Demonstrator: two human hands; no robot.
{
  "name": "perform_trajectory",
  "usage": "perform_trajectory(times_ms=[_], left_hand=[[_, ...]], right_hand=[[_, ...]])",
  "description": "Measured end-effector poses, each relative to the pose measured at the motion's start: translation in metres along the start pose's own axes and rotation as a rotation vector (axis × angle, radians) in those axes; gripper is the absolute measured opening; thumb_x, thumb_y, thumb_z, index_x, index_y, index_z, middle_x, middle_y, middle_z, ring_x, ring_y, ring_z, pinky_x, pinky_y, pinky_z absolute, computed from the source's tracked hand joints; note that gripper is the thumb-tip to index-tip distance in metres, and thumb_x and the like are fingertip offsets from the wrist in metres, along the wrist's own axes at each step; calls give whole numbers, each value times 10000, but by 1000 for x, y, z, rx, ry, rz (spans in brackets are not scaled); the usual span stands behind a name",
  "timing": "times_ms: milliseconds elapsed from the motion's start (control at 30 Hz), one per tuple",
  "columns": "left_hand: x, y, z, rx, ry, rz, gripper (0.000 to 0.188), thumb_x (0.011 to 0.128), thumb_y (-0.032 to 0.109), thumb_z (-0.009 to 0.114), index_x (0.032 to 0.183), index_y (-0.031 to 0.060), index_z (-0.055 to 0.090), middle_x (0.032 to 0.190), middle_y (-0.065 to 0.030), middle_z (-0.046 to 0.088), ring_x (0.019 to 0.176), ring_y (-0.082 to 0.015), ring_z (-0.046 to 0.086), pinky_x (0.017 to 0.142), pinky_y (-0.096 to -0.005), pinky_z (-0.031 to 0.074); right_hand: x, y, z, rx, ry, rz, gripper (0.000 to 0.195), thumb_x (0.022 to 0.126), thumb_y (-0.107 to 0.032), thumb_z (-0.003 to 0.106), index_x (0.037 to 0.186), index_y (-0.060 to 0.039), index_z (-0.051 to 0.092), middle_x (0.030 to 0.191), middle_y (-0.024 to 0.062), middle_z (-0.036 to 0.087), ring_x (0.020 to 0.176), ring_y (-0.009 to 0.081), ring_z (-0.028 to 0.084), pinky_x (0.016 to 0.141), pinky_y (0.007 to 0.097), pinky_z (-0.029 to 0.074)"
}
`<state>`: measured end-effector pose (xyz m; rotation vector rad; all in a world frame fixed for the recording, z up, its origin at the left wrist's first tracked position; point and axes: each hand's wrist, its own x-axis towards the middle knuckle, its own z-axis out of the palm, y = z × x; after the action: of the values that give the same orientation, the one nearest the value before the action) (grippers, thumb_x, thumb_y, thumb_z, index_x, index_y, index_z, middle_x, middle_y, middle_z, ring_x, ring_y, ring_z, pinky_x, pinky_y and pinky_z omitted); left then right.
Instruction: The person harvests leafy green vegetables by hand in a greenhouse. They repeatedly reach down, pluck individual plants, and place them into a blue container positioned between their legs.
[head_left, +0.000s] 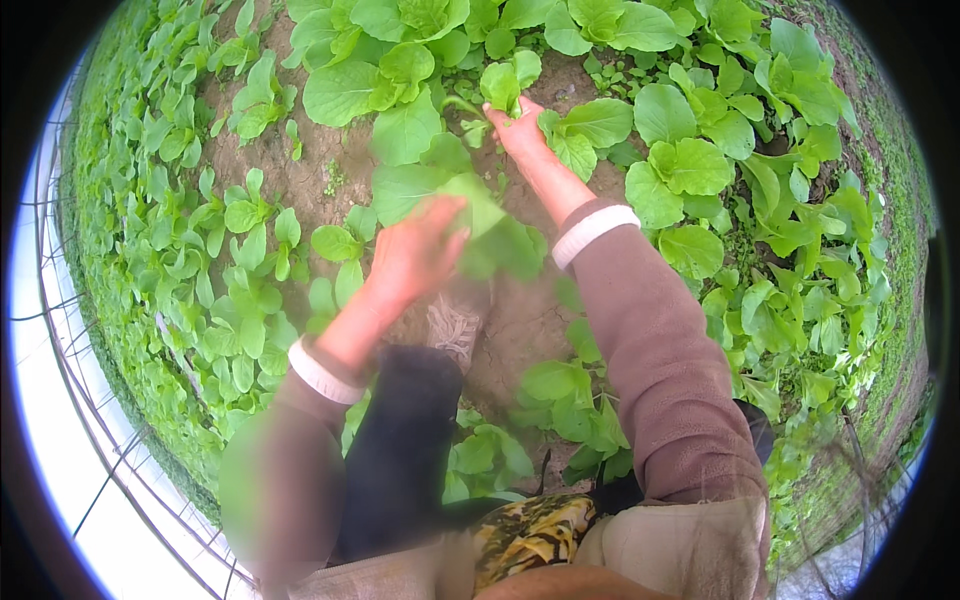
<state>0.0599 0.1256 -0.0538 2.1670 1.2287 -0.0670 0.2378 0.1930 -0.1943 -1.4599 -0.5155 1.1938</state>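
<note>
My left hand (416, 247) is blurred and holds a bunch of broad-leaved green seedlings (491, 225) over the soil. Its leaves spread to the right of my fingers; their stems and roots cannot be made out. Farther forward, my right hand (517, 131) reaches down among the plants. Its thumb and fingers close around a small leafy green plant (501, 84), whose leaves stick up past my fingertips. The lower stem is hidden by the hand. Just right of that wrist grows another leafy plant (589, 131).
Dense leafy greens (360, 82) grow ahead, with more in rows at left (247, 307) and right (690, 172). Brown bare soil (517, 330) shows between them. My shoe (454, 326) stands on it, below my left hand. A wire-like lattice (90, 390) curves along the left rim.
</note>
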Motion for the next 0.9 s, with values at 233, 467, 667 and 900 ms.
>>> perform_trajectory(times_ms=[233, 467, 667, 900], left_hand=[[98, -10, -36, 461, 243, 228, 371, 810, 251, 617, 1161, 139, 569, 1307, -113, 499, 846, -304, 651, 694, -378, 538], [104, -63, -35, 519, 158, -105, 472, 818, 319, 620, 1229, 114, 511, 1227, -174, 524, 909, -343, 624, 755, -423, 518], [81, -79, -19, 417, 203, -53, 481, 803, 317, 615, 1221, 104, 509, 1204, -144, 553, 937, -311, 616, 752, -424, 520], [82, -97, -17, 215, 186, -77, 511, 817, 332, 601, 1263, 109, 492, 1173, -126, 568, 863, -312, 629, 761, -417, 508]], right_hand=[[-3, 1, 0, -609, -247, -448, 307, 774, -34, 614, 1075, -40, 553, 906, 125, 637, 800, 257, 629, 674, 377, 500], [53, -11, 27, -988, -169, -426, 404, 691, -41, 694, 1064, -11, 544, 921, 229, 627, 909, 382, 608, 786, 436, 494], [76, -20, 64, -1009, -119, -404, 390, 696, -125, 707, 1064, -61, 596, 933, 206, 641, 910, 390, 601, 795, 464, 480], [69, 10, 22, -379, -5, -232, 224, 746, -114, 697, 960, -55, 674, 775, 151, 664, 662, 218, 647, 631, 347, 516]])
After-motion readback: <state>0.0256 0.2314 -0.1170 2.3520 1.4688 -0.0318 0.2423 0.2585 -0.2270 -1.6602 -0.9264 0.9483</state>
